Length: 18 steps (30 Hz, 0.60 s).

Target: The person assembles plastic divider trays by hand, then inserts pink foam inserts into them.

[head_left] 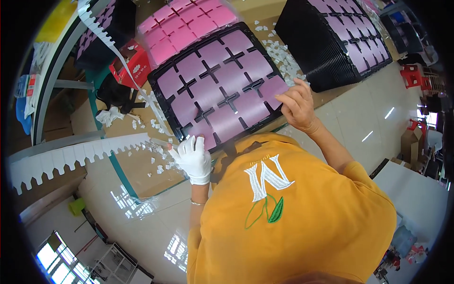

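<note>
A black tray (163, 102) of purple foam squares (222, 94) split by cross-shaped slots lies on the table in front of me. My bare right hand (297, 105) is at the tray's right corner, its bent fingertips pinching the edge of the outermost purple square. My left hand (193, 158), in a white glove, rests at the tray's near left corner with its fingers held together and pointing up. It is close to the end of a white toothed strip (71, 158). Whether the glove grips anything is not clear. My yellow shirt hides the tray's near edge.
A tall stack of the same black trays (331, 47) stands at the back right. A pink foam sheet (189, 23) lies behind the tray. White scraps (279, 52) litter the cardboard-covered table. A red box (137, 64) sits at the left, and red stools (411, 75) stand on the floor at the right.
</note>
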### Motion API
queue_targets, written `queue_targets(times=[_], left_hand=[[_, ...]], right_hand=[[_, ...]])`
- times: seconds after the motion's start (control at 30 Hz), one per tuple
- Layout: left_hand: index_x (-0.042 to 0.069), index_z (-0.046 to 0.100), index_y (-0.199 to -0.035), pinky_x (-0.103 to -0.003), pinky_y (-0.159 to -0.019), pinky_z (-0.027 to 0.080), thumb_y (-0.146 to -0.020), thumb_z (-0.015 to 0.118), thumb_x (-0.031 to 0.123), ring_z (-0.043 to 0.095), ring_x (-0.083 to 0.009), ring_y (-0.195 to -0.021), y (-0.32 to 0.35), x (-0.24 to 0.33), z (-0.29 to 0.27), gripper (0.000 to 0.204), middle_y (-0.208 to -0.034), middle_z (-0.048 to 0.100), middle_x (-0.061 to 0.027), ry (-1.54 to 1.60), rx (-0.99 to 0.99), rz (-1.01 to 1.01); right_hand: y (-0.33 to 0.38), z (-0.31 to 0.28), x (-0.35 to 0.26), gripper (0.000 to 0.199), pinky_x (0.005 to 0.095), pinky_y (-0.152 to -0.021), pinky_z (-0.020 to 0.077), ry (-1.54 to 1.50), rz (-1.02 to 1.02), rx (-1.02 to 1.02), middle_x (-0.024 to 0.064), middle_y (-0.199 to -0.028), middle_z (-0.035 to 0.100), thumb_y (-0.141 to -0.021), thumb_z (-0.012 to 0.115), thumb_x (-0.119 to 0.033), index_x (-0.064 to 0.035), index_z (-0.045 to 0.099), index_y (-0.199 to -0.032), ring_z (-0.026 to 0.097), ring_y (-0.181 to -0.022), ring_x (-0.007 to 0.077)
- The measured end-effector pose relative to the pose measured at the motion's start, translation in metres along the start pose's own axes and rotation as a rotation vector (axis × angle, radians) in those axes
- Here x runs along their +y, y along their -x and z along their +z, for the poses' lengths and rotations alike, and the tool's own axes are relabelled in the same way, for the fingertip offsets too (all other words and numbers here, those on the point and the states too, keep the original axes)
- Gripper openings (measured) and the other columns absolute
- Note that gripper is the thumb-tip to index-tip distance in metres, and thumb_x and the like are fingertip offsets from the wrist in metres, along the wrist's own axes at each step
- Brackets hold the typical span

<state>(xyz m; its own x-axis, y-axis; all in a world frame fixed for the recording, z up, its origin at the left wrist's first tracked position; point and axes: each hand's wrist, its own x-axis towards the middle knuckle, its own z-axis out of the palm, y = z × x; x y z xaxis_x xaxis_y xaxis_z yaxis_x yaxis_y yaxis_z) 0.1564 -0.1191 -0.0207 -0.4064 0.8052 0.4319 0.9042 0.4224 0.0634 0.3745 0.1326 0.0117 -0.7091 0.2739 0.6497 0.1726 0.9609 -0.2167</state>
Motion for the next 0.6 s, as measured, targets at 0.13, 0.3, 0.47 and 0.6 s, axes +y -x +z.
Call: queue_targets(times=[0.13, 0.3, 0.47, 0.6], left_hand=[[0.019, 0.065, -0.093, -0.058, -0.105, 0.026, -0.053, 0.063, 0.005, 0.055, -0.0218, -0.09, 0.003, 0.0, 0.001, 0.042, -0.091, 0.058, 0.0008, 0.001, -0.001, -0.015], [0.019, 0.064, -0.091, -0.059, -0.105, 0.026, -0.058, 0.065, 0.002, 0.054, -0.0198, -0.09, 0.001, -0.005, -0.003, 0.037, -0.093, 0.057, 0.0009, -0.023, -0.003, -0.008], [0.02, 0.066, -0.09, -0.058, -0.104, 0.028, -0.058, 0.063, 0.002, 0.055, -0.0203, -0.091, -0.004, -0.007, -0.004, 0.037, -0.092, 0.057, 0.0017, -0.059, 0.013, 0.004], [0.018, 0.065, -0.091, -0.057, -0.104, 0.027, -0.061, 0.065, 0.003, 0.054, -0.0204, -0.09, -0.007, -0.003, -0.003, 0.034, -0.095, 0.057, 0.0008, -0.066, -0.03, 0.002]], right_hand=[[0.007, 0.003, 0.007, 0.039, 0.0483, -0.102, 0.0357, 0.056, 0.042, -0.02, 0.0041, -0.085, 0.056, -0.067, 0.059, 0.003, -0.0105, 0.061, -0.104, 0.052, -0.087, 0.022], [0.017, 0.006, 0.012, 0.028, 0.0481, -0.103, 0.0334, 0.083, 0.043, -0.154, 0.0025, -0.087, 0.058, -0.07, 0.062, 0.001, -0.0104, 0.064, -0.095, 0.053, -0.09, 0.0212], [0.018, 0.01, 0.012, 0.019, 0.0478, -0.103, 0.033, 0.087, 0.041, -0.188, 0.0017, -0.086, 0.058, -0.072, 0.062, -0.002, -0.0107, 0.065, -0.088, 0.052, -0.09, 0.0203], [0.015, 0.013, 0.011, 0.016, 0.0475, -0.103, 0.0331, 0.099, 0.071, -0.169, 0.0012, -0.087, 0.058, -0.072, 0.061, -0.003, -0.0112, 0.065, -0.086, 0.052, -0.09, 0.0203]])
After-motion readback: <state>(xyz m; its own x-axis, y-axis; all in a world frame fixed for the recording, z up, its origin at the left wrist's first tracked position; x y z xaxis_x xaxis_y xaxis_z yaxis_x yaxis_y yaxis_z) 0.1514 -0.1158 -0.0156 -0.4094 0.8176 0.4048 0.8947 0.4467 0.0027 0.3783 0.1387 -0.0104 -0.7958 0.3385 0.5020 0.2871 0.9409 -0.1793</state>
